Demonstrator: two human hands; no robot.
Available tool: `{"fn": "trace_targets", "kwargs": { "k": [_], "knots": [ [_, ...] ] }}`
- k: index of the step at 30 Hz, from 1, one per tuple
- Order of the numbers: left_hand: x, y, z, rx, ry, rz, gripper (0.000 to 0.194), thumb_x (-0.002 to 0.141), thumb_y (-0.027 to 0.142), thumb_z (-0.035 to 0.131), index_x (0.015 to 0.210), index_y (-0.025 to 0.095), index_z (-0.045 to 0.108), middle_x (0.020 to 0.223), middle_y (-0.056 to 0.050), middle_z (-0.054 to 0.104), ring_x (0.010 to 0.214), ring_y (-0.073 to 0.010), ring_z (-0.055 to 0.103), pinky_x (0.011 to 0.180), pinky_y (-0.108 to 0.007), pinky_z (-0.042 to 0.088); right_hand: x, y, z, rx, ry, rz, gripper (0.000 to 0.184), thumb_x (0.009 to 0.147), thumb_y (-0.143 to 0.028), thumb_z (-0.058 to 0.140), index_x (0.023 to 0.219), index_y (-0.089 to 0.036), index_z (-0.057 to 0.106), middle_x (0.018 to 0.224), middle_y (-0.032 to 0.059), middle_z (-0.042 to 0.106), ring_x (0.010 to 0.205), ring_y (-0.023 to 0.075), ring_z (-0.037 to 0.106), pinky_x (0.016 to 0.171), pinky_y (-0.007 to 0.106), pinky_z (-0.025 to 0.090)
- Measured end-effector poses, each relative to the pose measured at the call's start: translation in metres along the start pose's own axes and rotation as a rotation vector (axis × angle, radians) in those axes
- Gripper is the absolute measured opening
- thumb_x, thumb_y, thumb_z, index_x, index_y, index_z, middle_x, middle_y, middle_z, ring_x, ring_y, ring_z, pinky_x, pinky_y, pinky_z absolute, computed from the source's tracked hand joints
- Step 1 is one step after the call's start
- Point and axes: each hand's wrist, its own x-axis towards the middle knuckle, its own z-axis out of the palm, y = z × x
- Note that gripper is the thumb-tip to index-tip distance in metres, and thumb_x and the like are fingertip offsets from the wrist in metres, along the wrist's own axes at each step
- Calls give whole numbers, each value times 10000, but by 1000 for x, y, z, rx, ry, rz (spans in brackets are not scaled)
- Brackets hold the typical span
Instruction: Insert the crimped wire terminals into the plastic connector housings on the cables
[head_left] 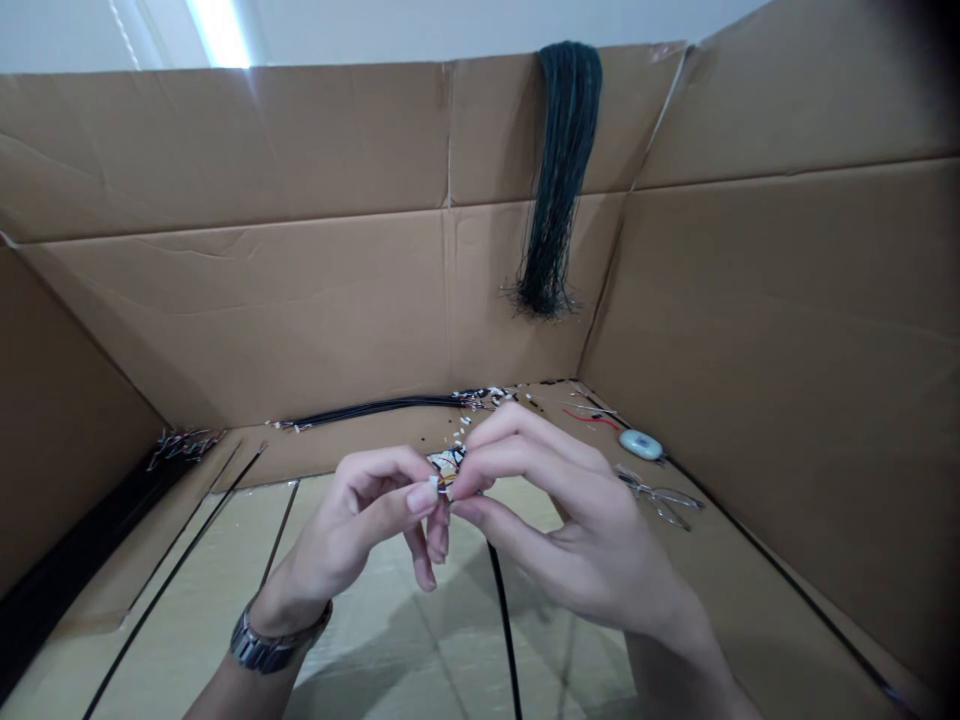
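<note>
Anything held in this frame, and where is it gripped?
Yes: the left hand and right hand pinch thin coloured wires with a small white connector, at fingertips and thumbs.

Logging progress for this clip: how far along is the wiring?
The coloured wires already look exposed. The left hand holds a white piece, the right hand pinches the wires; whether they are joined is unclear. The black cables at the back, with loose ends, probably remain.

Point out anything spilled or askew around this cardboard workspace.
Small white and black bits lie scattered at the back, beside the black cable bundle's right end; they look like spilled parts or scraps, unlike the neatly aligned cables. Nothing looks damaged.
</note>
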Motion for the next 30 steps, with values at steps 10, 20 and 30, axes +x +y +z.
{"fn": "trace_targets", "kwargs": {
  "k": [10, 20, 30],
  "knots": [
    [0, 1, 0, 40, -10, -34, 186, 960, 288, 669, 877, 133, 728, 694, -27, 703, 557, -102, 666, 508, -181, 600, -1, -9, -4, -87, -86, 58, 103, 930, -76, 597, 939, -178, 595, 889, 13, 588, 809, 129, 578, 693, 263, 486],
    [-3, -8, -4, 29, -96, 23, 127, 978, 236, 647, 939, 175, 751, 755, -19, 749, 577, -98, 716, 534, -157, 599, -9, -32, -8, -149, -142, 307, 85, 970, -133, 584, 919, -200, 597, 940, -33, 598, 807, 79, 572, 739, 233, 459],
    [-2, -11, -5, 100, -105, 21, 133, 972, 243, 651, 948, 187, 770, 782, -29, 748, 579, -126, 736, 506, -173, 607, -14, -30, -11, -117, -143, 364, 109, 977, -172, 586, 879, -221, 592, 904, -48, 606, 787, 82, 583, 718, 243, 459]
  ]
}}
